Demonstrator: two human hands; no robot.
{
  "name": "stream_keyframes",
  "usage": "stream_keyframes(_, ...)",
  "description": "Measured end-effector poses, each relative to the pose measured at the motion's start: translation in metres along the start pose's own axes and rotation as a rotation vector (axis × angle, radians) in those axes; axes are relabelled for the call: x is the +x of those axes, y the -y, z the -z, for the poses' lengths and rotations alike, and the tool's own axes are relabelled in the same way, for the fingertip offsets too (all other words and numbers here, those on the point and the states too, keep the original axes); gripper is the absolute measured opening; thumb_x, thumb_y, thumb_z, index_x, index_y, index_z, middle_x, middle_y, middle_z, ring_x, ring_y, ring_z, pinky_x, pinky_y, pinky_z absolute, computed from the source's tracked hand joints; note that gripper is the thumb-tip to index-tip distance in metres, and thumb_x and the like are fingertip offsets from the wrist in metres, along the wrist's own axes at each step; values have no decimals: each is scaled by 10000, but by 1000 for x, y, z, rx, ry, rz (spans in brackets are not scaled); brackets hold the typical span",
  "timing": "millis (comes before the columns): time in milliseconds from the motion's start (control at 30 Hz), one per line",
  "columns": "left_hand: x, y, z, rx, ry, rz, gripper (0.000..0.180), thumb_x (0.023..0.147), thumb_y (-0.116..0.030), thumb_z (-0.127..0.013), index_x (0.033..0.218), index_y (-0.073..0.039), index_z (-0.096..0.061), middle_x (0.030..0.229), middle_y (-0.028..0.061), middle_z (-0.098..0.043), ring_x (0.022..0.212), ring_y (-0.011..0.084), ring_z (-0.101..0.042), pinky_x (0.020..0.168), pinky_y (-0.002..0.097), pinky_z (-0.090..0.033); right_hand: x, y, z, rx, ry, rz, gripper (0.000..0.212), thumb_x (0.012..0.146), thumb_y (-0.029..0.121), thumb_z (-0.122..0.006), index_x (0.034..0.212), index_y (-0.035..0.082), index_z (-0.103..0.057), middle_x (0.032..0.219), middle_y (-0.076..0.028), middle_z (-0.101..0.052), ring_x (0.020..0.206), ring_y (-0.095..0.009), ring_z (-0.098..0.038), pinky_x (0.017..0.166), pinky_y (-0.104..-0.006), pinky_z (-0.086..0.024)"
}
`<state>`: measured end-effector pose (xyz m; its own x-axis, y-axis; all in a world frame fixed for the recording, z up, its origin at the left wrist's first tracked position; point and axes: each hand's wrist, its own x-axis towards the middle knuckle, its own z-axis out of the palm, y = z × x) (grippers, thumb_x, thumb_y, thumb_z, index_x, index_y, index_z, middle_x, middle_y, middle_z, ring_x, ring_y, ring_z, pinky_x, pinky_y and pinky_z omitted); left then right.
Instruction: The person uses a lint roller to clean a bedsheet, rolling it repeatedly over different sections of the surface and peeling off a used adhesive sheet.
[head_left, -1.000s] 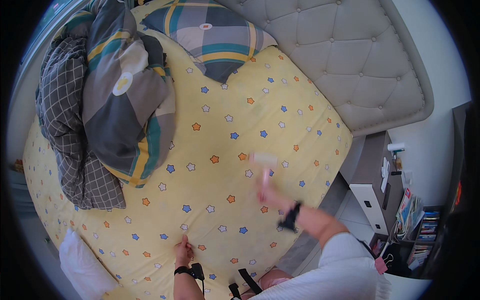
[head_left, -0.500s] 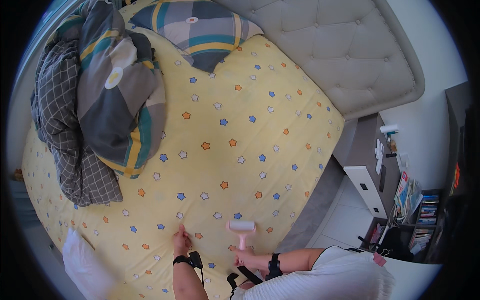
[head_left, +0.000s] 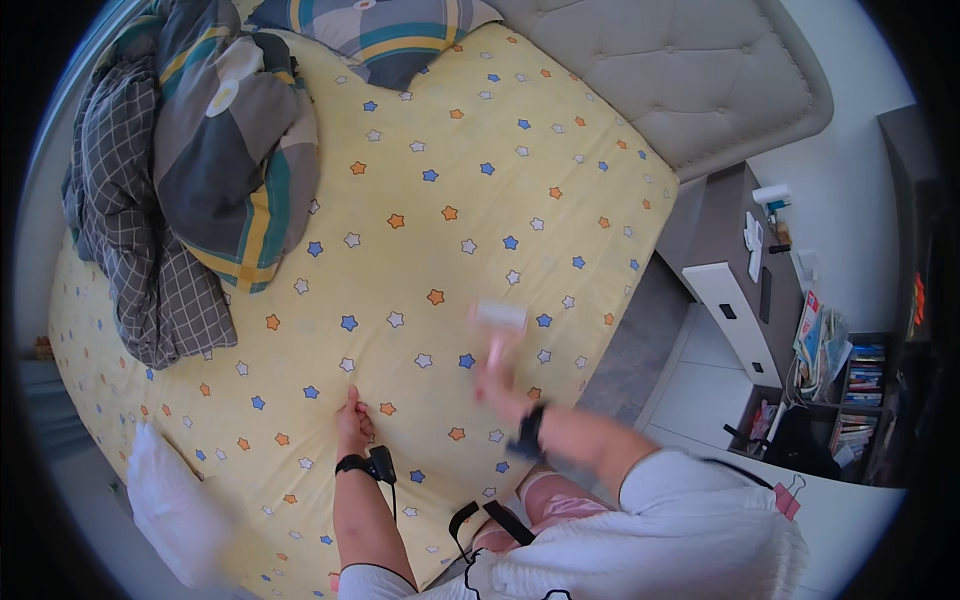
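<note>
A lint roller with a white roll and pink handle is over the yellow bed sheet, right of the middle. My right hand is closed round its handle; both are smeared by motion, and I cannot tell whether the roll touches the sheet. To the left, my left hand rests against the star-patterned sheet with its fingers curled in and the thumb pointing away from me. Whatever lies inside those fingers, if anything, is hidden. Black straps with small devices are on both wrists.
A bunched grey plaid quilt covers the bed's far left. Beyond lies a matching pillow by the padded headboard. Something white lies at the near left. A bedside cabinet and bookshelf stand right.
My right hand has pushed the lint roller farther away across the sheet. My left hand remains curled near the same spot on the sheet, while the whole view has shifted slightly.
</note>
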<state>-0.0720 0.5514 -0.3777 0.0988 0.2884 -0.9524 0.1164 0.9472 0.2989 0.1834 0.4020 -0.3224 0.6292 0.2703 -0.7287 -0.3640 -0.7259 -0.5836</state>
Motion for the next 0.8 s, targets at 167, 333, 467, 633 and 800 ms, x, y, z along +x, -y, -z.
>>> stream_keyframes(167, -5, -2, -5, 6, 14, -40, 513, 830, -572, -599, 586, -163, -409, 430, -85, -251, 325, 62, -190, 333, 240, -140, -179, -163, -39, 91, 270, -509, 632, 905, 290, -510, 1414, 215, -143, 554, -58, -501, 415, -178, -520, 379, -337, -432)
stream_keyframes(333, -6, 4, -15, 31, -7, -64, 517, 836, -575, -588, 595, -154, -407, 428, -77, -245, 325, 69, -200, 331, 243, -154, 9, -32, 44, 297, 177, -90, 430, 939, 506, -434, 863, 85, -484, 557, -24, -488, 434, -150, -488, 407, -332, -414)
stream_keyframes(467, -25, 17, -37, 49, -30, -211, 505, 867, -552, -559, 602, -149, -408, 434, -67, -265, 320, 72, -207, 326, 249, -160, 119, 79, 145, 227, -176, -75, 426, 924, 471, -484, 747, 85, -453, 548, -24, -459, 448, -140, -481, 401, -317, -416)
stream_keyframes(633, -26, 53, -13, -65, -29, -375, 464, 936, -479, -464, 617, -146, -415, 434, -59, -276, 323, 76, -228, 318, 247, -171, -41, -104, 36, 15, 119, -51, 304, 930, 381, -489, 899, 81, -447, 611, -35, -499, 498, -156, -534, 435, -340, -440)
stream_keyframes(800, -64, 89, -4, -47, 93, -180, 341, 940, -315, -381, 670, -121, -457, 488, -56, -276, 360, 78, -225, 333, 244, -163, -183, -205, -32, 257, 344, -463, 503, 917, 451, -475, 1308, 156, -361, 587, -52, -531, 445, -153, -527, 428, -329, -446)
